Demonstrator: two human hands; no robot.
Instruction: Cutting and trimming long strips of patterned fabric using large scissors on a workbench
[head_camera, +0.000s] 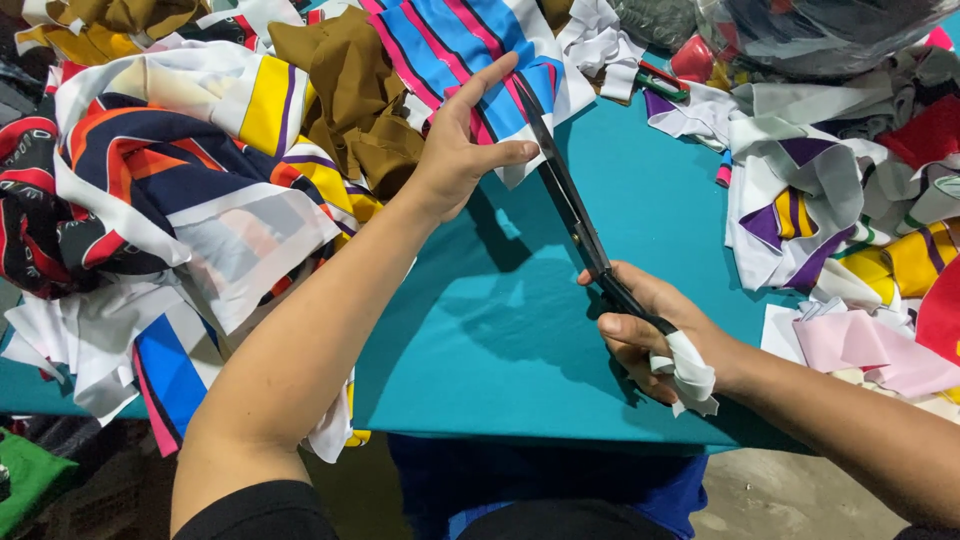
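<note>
Teal table (640, 200) (scrap-heaped); left hand (462, 150) spread on striped cloth (455, 40); right hand (650, 335) clasps scissors (570, 205).

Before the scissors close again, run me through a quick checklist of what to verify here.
1. Right hand has the scissors gripped at the handles: ok.
2. Blade tips reach the striped blue and pink fabric: ok.
3. Left hand steadies that fabric: ok.
4. Left fingers are clear of the blades: not ok, they lie right beside them.
5. Whether the blades are open: cannot tell.
6. Teal table beneath the scissors is bare: ok.
</note>
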